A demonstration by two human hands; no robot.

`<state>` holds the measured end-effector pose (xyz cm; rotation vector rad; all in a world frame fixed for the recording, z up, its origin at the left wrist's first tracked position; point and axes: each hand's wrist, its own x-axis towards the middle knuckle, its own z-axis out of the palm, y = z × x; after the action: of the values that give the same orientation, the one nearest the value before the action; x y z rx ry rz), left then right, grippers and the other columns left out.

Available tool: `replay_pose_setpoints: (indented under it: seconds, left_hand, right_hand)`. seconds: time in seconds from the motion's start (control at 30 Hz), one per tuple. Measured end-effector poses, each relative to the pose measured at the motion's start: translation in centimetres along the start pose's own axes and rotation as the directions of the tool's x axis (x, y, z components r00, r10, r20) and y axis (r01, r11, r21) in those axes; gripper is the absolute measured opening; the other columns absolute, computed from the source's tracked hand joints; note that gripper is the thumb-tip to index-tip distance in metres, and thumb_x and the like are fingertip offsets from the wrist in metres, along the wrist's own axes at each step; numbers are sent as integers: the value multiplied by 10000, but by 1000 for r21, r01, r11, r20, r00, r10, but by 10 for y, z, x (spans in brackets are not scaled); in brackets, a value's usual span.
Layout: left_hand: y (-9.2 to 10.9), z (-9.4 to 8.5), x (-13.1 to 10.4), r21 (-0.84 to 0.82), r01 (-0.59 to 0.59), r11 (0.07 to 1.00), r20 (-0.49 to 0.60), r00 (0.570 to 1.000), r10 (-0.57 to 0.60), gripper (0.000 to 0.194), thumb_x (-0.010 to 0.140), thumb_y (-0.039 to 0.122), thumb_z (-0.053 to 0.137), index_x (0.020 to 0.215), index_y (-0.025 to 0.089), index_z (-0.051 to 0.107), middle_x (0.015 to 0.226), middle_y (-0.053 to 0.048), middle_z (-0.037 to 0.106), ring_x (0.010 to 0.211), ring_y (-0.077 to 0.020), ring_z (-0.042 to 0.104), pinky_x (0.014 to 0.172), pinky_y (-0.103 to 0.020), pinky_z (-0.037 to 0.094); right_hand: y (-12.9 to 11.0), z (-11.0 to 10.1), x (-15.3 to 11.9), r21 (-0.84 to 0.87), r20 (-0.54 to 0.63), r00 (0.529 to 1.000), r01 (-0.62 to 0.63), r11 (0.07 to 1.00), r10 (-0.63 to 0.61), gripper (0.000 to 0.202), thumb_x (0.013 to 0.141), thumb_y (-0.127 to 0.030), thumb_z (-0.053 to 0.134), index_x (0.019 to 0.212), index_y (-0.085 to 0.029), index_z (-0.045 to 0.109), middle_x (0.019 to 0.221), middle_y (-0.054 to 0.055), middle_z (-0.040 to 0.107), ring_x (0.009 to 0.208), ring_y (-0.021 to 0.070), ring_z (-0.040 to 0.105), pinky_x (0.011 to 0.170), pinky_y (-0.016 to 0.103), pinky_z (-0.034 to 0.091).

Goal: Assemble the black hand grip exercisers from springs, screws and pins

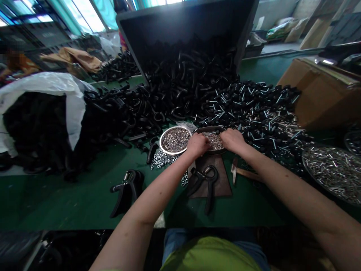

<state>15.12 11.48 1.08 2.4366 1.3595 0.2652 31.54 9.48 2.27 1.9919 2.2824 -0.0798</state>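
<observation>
My left hand (198,144) is over the left side of a dark tray (216,152) of small metal parts, its fingers curled and their tips hidden. My right hand (231,140) reaches in at the tray's right side, fingers bent down; what they hold, if anything, is too small to tell. Left of the tray is a round dish (161,145) of metal rings and pins, with loose nuts (160,159) beside it. Below my hands a black hand grip with a spring (210,184) lies on a brown plate (225,183). A hammer (234,170) lies to its right.
Black grips (124,197) stand on the green table (70,203) at the left. Behind are heaps of black handles (180,86), a tipped bin (186,26) and black knobs with bolts (248,109). A pin basin (335,169) and a cardboard box (318,94) are right, a white sack (56,81) left.
</observation>
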Motion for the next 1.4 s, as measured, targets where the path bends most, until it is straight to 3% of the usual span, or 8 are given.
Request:
replay_pose_setpoints:
  seconds: [0.3,0.43,0.53,0.67,0.73,0.83,1.07,1.4]
  left_hand:
    - [1,21,28,-65,77,995,48,996,-74,170,739,239,634,853,134,703,939,-160,673,927,-304,605,820,-394,437]
    - [-4,16,25,-178,108,978,20,994,-106,156,783,224,565,829,141,688,884,-130,686,890,-267,621,816,-377,444]
    - [-6,7,11,-296,106,949,9,994,-109,162,807,220,527,876,159,661,870,-78,693,800,-185,632,751,-305,470]
    - [-7,-1,-32,-767,158,622,93,986,-136,140,776,201,568,897,140,604,832,-63,694,646,-107,605,641,-247,479]
    - [-9,-1,-61,-914,200,354,151,975,-162,144,723,194,634,849,136,592,788,-56,691,615,-97,592,621,-238,470]
    - [-10,4,-104,-936,275,222,231,952,-202,186,683,243,700,792,134,597,722,-39,681,605,-96,585,613,-227,455]
    - [-14,25,-161,-930,325,174,262,915,-305,224,677,317,723,766,140,620,753,-41,692,638,-113,591,621,-227,443]
    - [-17,32,-164,-909,295,295,202,930,-308,156,708,293,688,754,155,633,690,-5,633,618,-119,543,593,-231,394]
  right_hand:
    - [7,3,-14,312,-166,981,-46,949,102,275,838,-268,422,943,-186,662,870,72,707,780,187,641,681,277,453]
    - [2,8,-37,866,-115,979,15,500,170,126,737,-256,549,778,-162,622,722,42,703,523,136,610,511,244,469]
    - [-6,14,-58,985,-19,989,-7,172,149,130,704,-260,613,771,-150,600,737,62,709,509,134,620,490,247,488]
    - [-15,27,-76,996,78,995,-81,35,65,222,696,-318,666,816,-145,595,782,76,712,584,157,656,552,278,522]
    - [-18,35,-80,992,101,995,-102,69,23,232,704,-332,664,830,-148,600,753,60,702,590,160,651,571,294,525]
    - [-24,46,-82,963,45,999,-40,266,-13,171,731,-314,639,804,-160,639,691,26,665,577,142,611,564,282,498]
    - [-36,51,-76,772,-223,970,236,590,-96,85,761,-185,597,723,-189,673,805,26,632,770,150,590,721,283,447]
    - [-43,38,-68,542,-62,984,172,822,-165,68,768,-143,577,750,-174,635,840,35,626,785,141,578,723,245,414]
